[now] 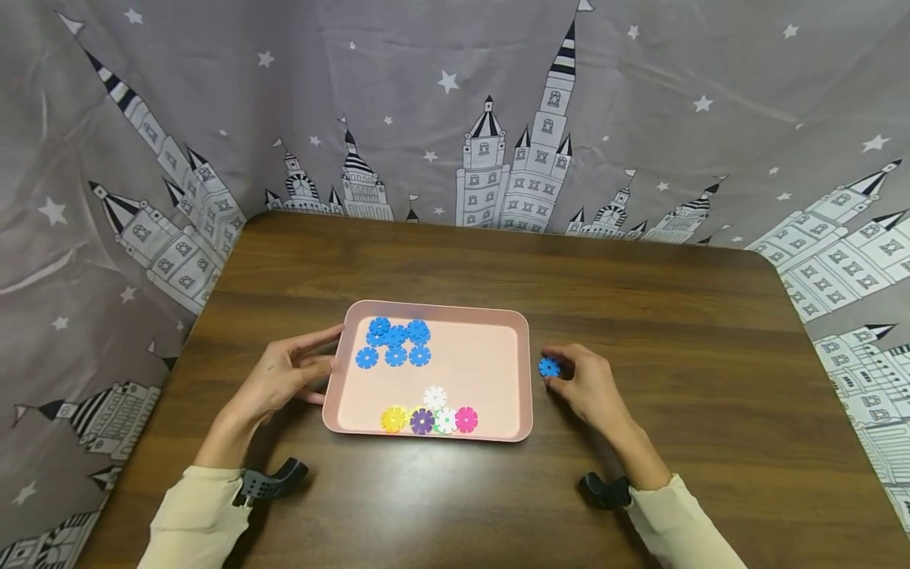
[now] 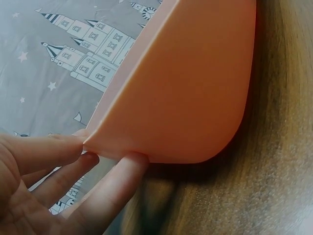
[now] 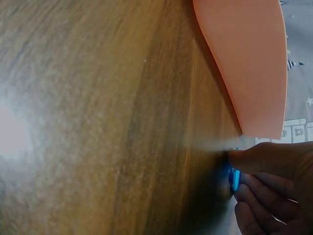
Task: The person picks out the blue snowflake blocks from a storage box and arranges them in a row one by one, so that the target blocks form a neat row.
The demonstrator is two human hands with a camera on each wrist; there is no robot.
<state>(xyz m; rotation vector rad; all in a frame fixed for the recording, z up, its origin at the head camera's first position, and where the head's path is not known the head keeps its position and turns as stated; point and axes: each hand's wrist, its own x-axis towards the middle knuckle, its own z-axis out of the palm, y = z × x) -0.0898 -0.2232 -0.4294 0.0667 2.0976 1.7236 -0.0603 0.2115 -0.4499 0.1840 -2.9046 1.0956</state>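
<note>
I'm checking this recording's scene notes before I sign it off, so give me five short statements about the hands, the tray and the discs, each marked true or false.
1. The right hand pinches a blue disc outside the tray. True.
2. The left hand holds a yellow disc. False: its fingers touch the tray's left side.
3. The blue discs in the tray lie toward its far left corner. True.
4. The purple disc lies among the blue discs. False: it lies by the tray's near edge.
5. The pink disc lies farther right than any other disc in the tray. True.
</note>
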